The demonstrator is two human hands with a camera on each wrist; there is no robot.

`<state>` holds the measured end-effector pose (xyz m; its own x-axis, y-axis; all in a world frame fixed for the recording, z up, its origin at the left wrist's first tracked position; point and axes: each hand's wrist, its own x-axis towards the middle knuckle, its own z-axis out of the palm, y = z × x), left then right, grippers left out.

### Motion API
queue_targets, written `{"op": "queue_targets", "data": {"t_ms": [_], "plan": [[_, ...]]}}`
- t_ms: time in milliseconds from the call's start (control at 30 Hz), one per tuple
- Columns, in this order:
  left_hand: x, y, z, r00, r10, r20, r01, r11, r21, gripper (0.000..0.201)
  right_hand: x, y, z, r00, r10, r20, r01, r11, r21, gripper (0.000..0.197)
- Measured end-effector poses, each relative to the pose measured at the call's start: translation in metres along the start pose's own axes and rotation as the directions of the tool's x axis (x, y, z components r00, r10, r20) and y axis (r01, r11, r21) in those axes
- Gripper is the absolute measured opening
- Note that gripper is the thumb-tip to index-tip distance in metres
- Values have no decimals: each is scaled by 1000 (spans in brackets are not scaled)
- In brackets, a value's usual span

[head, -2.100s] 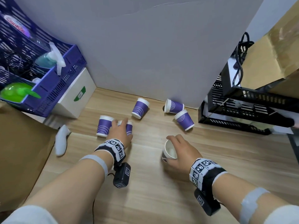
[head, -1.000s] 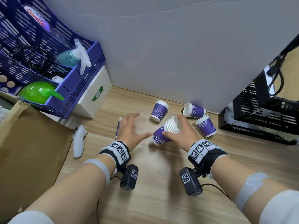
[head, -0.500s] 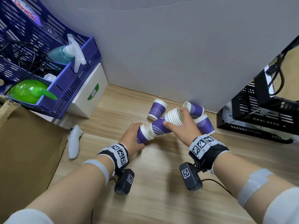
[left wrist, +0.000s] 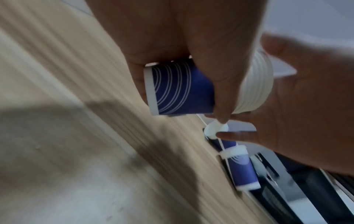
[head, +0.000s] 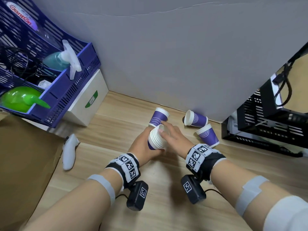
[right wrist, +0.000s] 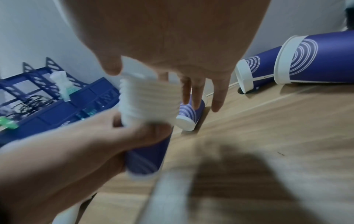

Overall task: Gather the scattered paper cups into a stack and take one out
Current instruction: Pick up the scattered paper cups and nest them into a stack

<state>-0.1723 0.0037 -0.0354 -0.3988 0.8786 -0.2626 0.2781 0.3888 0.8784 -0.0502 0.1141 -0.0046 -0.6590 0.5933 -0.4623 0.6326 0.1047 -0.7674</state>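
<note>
A stack of purple paper cups with white rims (head: 155, 140) is tilted just above the wooden table. My left hand (head: 141, 147) grips its lower body; the left wrist view shows the fingers wrapped round the purple wall of the stack (left wrist: 182, 87). My right hand (head: 171, 135) lies over the stack's mouth with straight fingers, its thumb touching the rims. In the right wrist view those fingers (right wrist: 197, 91) reach past the stack (right wrist: 149, 103). Three loose cups remain: one (head: 158, 116) behind the hands, one (head: 195, 118) on its side near the wall, one (head: 208, 135) to the right.
A blue basket (head: 66, 90) with a spray bottle (head: 61, 60) sits on a white box (head: 86, 100) at the left. A white controller (head: 70, 152) lies beside a cardboard box (head: 25, 164). A black crate (head: 266, 127) bounds the right, a grey wall (head: 166, 64) the back.
The single cup in my left hand and the stack in my right have come together. My left hand now holds the whole stack, and my right hand has opened over its mouth.
</note>
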Motion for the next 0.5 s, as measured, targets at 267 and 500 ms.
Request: {"op": "queue_targets", "data": {"t_ms": [267,500], "plan": [[8,-49,-40,965,-218,-144,249,933,260,69,75,10,-18,961,37,-275,-106,965,-241,71],[17,-52,-42,957,-250,-144,285,899,333,67,94,15,-6,970,31,-241,-76,981,-177,39]]}}
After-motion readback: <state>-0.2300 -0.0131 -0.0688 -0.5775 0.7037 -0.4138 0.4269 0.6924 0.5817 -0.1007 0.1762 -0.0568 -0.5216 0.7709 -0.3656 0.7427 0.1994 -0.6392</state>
